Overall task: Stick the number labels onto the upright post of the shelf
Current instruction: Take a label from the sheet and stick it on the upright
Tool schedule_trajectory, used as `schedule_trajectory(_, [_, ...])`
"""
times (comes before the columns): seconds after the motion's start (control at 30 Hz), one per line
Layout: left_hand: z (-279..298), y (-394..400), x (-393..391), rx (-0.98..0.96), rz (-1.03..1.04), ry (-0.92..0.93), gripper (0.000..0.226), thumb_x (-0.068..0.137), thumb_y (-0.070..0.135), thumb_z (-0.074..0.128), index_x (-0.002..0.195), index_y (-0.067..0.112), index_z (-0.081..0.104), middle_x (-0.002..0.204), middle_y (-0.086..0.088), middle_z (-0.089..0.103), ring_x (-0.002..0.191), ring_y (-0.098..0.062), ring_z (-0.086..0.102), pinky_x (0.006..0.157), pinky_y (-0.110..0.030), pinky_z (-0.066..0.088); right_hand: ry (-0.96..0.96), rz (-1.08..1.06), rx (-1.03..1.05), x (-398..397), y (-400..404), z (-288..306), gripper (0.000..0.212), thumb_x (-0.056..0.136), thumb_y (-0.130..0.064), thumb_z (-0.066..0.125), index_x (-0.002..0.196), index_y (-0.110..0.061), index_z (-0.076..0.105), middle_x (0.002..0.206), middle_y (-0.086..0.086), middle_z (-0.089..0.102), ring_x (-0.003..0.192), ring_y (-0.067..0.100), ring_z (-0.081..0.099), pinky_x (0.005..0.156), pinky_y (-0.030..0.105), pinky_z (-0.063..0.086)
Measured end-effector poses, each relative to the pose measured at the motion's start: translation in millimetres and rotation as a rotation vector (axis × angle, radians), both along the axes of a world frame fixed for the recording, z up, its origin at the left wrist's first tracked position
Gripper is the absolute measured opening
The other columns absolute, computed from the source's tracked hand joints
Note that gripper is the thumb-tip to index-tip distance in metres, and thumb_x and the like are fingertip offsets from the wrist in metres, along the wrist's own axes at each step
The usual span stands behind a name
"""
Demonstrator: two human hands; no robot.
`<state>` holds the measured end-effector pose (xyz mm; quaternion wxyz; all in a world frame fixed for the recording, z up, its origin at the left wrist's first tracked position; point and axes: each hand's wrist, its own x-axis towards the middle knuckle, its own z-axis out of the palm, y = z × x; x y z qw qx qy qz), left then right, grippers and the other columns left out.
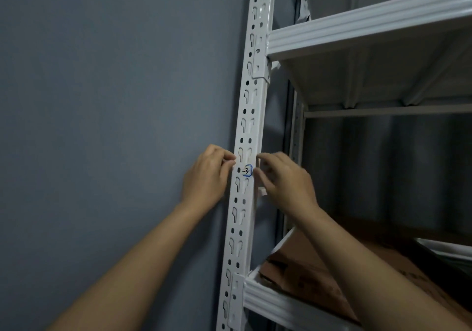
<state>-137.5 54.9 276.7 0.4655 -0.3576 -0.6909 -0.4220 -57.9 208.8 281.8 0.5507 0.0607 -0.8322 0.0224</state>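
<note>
Grey wall; label (246, 170) between both hands' fingers (229, 163).

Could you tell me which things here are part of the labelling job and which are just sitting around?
Part of the job: number label on the upright post; left hand and right hand at the post's edges beside it.

Just lying about: cardboard boxes on the lower shelf; upper shelf; grey wall.

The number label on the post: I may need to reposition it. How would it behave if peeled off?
The label looks thin, so probably floppy and apt to curl. It spans the post's punched holes, so adhesion is likely partial. It would weigh almost nothing.
</note>
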Motion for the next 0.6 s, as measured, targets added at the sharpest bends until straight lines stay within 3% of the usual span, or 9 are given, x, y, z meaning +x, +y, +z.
schedule_trajectory(0.1, [-6, 1, 2, 0.028, -0.018, -0.021, 0.016, 0.090, 0.027, 0.060, 0.104, 0.020, 0.061, 0.109, 0.006, 0.054, 0.097, -0.014, 0.058, 0.077, -0.037, 0.049, 0.134, -0.032, 0.294, 1, -2, 12, 0.019, 0.084, -0.017, 0.071, 0.102, -0.011, 0.069, 0.097, 0.008, 0.061, 0.081, 0.027, 0.060, 0.052, 0.040, 0.053])
schedule_trajectory(0.27, [-8, 16, -1, 0.088, -0.162, -0.260, 0.042, 0.087, 0.032, 0.065, 0.123, 0.020, 0.047, 0.125, 0.003, 0.053, 0.112, -0.014, 0.054, 0.091, -0.038, 0.047, 0.053, -0.134, 0.525, 1, -7, 34, 0.006, 0.080, -0.017, 0.073, 0.082, -0.011, 0.073, 0.089, 0.008, 0.060, 0.077, 0.028, 0.055, 0.054, 0.037, 0.046])
schedule_trajectory(0.37, [-5, 22, -4, 0.151, -0.288, -0.396, 0.048, 0.085, 0.029, 0.067, 0.125, 0.018, 0.043, 0.122, -0.001, 0.058, 0.111, -0.016, 0.056, 0.095, -0.038, 0.047, -0.090, -0.245, 0.613, 6, -14, 44, 0.016, 0.091, -0.024, 0.060, 0.097, -0.013, 0.071, 0.103, 0.008, 0.058, 0.091, 0.028, 0.051, 0.067, 0.037, 0.043])
schedule_trajectory(0.5, [4, 23, 0, 0.146, -0.340, -0.500, 0.048, 0.089, 0.025, 0.064, 0.130, 0.019, 0.039, 0.094, 0.007, 0.063, 0.090, -0.013, 0.059, 0.070, -0.024, 0.042, -0.222, -0.341, 0.664, 10, -28, 53, 0.028, 0.098, -0.032, 0.046, 0.118, -0.017, 0.059, 0.120, 0.005, 0.048, 0.106, 0.024, 0.046, 0.078, 0.033, 0.041])
schedule_trajectory(0.6, [5, 24, -1, 0.151, -0.365, -0.532, 0.043, 0.090, 0.016, 0.059, 0.129, 0.018, 0.040, 0.099, 0.000, 0.067, 0.094, -0.020, 0.062, 0.072, -0.027, 0.043, -0.255, -0.400, 0.687, 7, -37, 55, 0.028, 0.098, -0.027, 0.046, 0.122, -0.015, 0.055, 0.123, 0.006, 0.046, 0.109, 0.024, 0.045, 0.076, 0.032, 0.037])
